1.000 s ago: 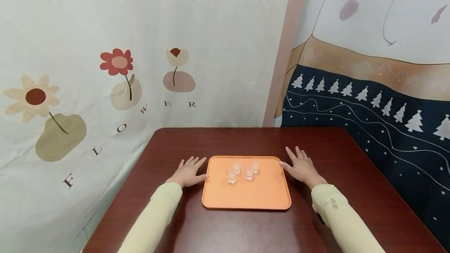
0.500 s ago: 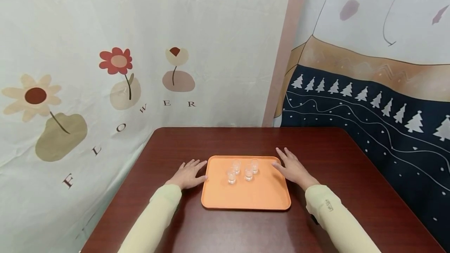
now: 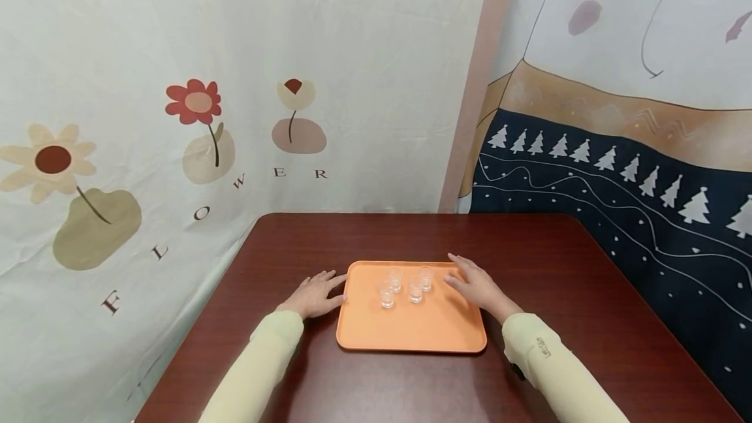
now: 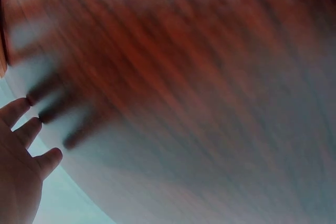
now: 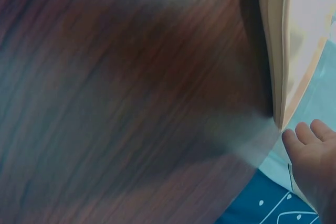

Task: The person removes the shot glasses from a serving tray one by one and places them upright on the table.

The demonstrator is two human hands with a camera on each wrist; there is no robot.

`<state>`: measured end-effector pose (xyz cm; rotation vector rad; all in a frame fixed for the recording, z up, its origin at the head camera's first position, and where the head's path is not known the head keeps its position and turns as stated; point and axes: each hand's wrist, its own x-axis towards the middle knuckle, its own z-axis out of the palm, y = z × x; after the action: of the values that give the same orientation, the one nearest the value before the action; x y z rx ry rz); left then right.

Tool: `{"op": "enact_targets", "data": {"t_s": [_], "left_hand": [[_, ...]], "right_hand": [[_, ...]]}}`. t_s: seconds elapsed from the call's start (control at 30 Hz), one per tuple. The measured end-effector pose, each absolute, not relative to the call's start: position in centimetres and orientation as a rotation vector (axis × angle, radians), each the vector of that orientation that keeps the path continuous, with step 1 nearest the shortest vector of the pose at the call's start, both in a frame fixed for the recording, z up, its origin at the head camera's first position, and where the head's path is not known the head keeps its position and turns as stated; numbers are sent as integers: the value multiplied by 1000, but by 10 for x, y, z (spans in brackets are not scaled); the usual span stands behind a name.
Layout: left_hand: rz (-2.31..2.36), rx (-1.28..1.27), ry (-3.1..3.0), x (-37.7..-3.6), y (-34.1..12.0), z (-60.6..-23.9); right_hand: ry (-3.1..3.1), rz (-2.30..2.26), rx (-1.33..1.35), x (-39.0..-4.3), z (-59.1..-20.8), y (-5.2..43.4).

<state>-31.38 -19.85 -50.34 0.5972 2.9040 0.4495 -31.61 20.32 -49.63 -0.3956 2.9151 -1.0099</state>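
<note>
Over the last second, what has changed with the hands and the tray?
The right hand slid left from the table onto the orange tray, its open fingers now close to the nearest of the four small glasses, holding nothing. The left hand stayed flat on the table at the tray's left edge. Tray and glasses did not move.

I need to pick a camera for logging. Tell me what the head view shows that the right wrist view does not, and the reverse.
Only the head view shows the orange tray, the four small clear glasses standing on it, the left hand flat on the table beside the tray, and the printed wall cloths. Only the right wrist view shows a pale upright edge past the tabletop. Both show the dark red table and the right hand, fingers straight.
</note>
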Motion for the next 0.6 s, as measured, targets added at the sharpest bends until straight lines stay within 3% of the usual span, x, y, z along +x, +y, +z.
{"op": "enact_targets", "data": {"t_s": [0.6], "left_hand": [[492,580,2869,-313,-202,-504]], "right_hand": [[2772,-1430,-386,-316,-509,165]]}}
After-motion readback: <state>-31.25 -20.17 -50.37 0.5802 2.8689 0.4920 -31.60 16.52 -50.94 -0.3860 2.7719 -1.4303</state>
